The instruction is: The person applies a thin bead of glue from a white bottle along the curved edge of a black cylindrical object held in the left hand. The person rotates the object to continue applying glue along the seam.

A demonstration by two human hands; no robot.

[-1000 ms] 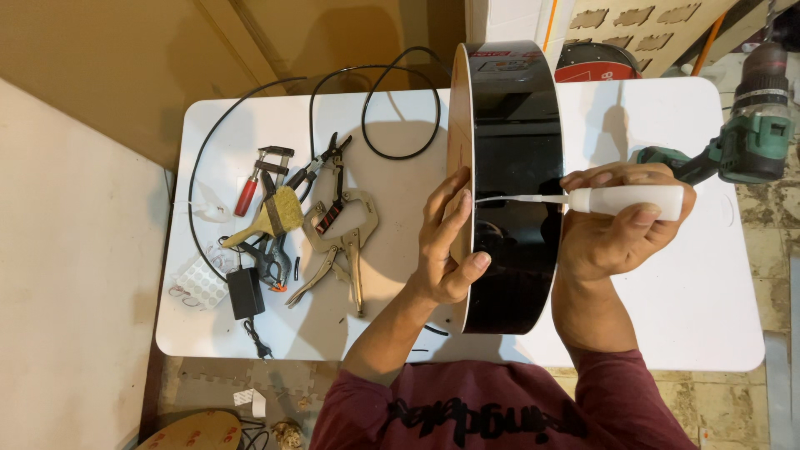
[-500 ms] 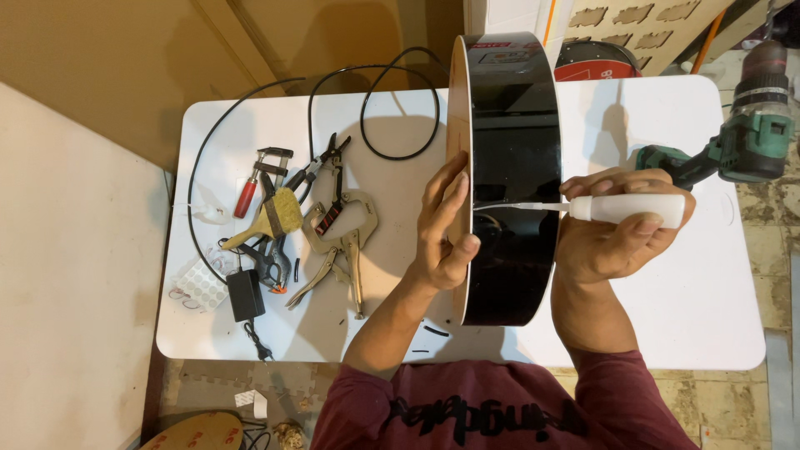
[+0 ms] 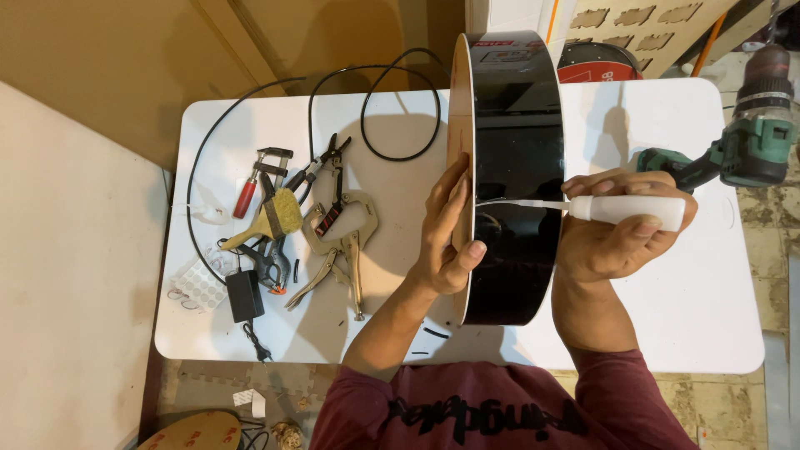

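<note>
Hands at work over white tabletop [image 3: 667, 333], seen from above: my left hand [image 3: 446, 237] is clamped on the edge of a glossy black drum-shaped shell [image 3: 512, 167] that stands on its side approx. mid-tabletop, thumb on the black outer wall, fingers flat against the pale wooden face [image 3: 460, 125] turned to the left. My right hand [image 3: 612, 237] is wrapped tight round a white squeeze bottle [image 3: 633, 210], held level w/ its long thin nozzle [image 3: 517, 202] pointing left across the black wall, tip reaching the seam where black wall meets wooden face, just beside my left fingers. Whether anything is coming out of the nozzle I can't tell. Right of the bottle, a green and black cordless drill [image 3: 733, 146] lies at the tabletop's far right corner, apart from my hand. Left part of the tabletop carries a heap of tools: red-handled clamp [image 3: 254, 179], bristle brush [image 3: 275, 218], locking pliers [image 3: 342, 250], black power adapter [image 3: 244, 294], sheet of clear round pads [image 3: 198, 286], plus a black cable [image 3: 392, 108] looping round the lot. Maroon sleeves and shirt [image 3: 500, 408] fill the bottom of the view.
</note>
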